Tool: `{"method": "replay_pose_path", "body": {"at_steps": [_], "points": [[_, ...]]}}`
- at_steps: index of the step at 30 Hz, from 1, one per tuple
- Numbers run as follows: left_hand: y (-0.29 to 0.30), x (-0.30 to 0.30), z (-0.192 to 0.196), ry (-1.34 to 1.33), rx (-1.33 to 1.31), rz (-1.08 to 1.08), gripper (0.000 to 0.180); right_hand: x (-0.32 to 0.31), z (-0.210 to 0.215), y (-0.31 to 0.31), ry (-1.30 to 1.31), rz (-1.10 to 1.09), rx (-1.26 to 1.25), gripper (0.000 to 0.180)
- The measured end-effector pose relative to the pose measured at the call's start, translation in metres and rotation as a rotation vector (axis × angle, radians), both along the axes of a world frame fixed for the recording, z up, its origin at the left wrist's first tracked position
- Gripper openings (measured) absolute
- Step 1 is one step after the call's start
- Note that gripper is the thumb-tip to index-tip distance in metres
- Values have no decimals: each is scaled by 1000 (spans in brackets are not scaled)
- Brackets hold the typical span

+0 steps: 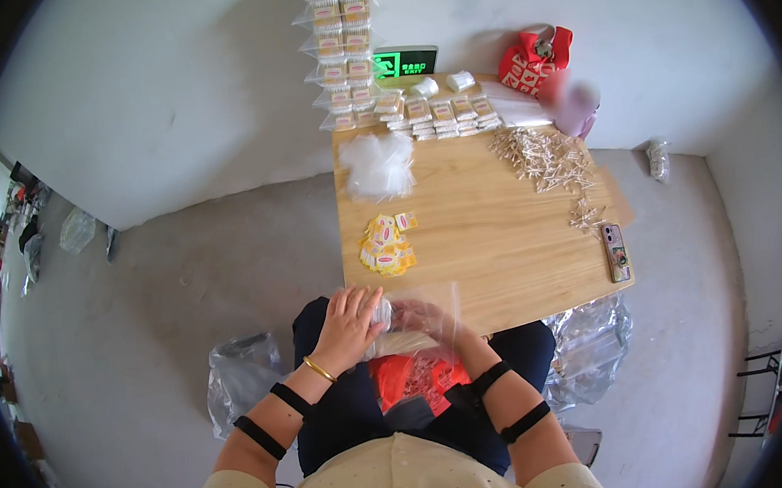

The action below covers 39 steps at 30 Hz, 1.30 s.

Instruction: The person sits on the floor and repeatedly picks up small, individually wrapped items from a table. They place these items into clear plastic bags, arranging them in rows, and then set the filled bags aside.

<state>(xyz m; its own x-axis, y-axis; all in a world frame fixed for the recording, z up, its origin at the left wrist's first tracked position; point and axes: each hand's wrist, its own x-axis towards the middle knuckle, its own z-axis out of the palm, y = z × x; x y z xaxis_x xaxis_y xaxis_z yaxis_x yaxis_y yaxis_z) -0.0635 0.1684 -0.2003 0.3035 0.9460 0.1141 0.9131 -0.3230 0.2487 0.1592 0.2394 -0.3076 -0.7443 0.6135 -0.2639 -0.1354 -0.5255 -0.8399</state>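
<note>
At the near edge of the table, my left hand (347,323) closes round a small white bundle (381,314), apparently cotton swabs. Right beside it, my right hand (422,318) is curled at a clear plastic bag (447,305). The film covers part of that hand, and its fingertips are blurred. Just beyond my left hand lies a heap of small yellow-and-white cards (386,247). Farther back is a pile of empty clear bags (378,166). Loose cotton swabs (544,159) spread over the table's far right, with a smaller cluster (586,213) nearer me.
Packed swab bags (442,113) line the back of the wooden table (481,238), next to a tall stack (342,52). A red bag (537,57) stands at the back right; a phone (616,253) lies by the right edge. A red plastic bag (414,383) rests on my lap.
</note>
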Motion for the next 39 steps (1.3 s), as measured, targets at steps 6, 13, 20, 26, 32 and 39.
{"method": "replay_pose_path", "body": {"at_steps": [6, 13, 20, 26, 32, 39], "points": [[-4, 5, 8, 123, 27, -5, 63, -5, 61, -11, -155, 7, -104, 61], [2, 20, 2, 149, 70, -128, 65, 7, 53, -14, -149, -26, -17, 67], [-2, 19, 4, 182, 89, -122, 66, 38, 67, -10, 165, -228, -466, 71], [-2, 21, 3, 159, 102, -137, 67, 51, 49, -14, -136, -472, -144, 47], [-5, 18, 1, 189, 106, -98, 69, 68, 48, -8, -299, -595, -152, 31], [-3, 25, 3, 158, 119, -118, 70, 120, 29, -12, -278, -723, -176, 28]]}}
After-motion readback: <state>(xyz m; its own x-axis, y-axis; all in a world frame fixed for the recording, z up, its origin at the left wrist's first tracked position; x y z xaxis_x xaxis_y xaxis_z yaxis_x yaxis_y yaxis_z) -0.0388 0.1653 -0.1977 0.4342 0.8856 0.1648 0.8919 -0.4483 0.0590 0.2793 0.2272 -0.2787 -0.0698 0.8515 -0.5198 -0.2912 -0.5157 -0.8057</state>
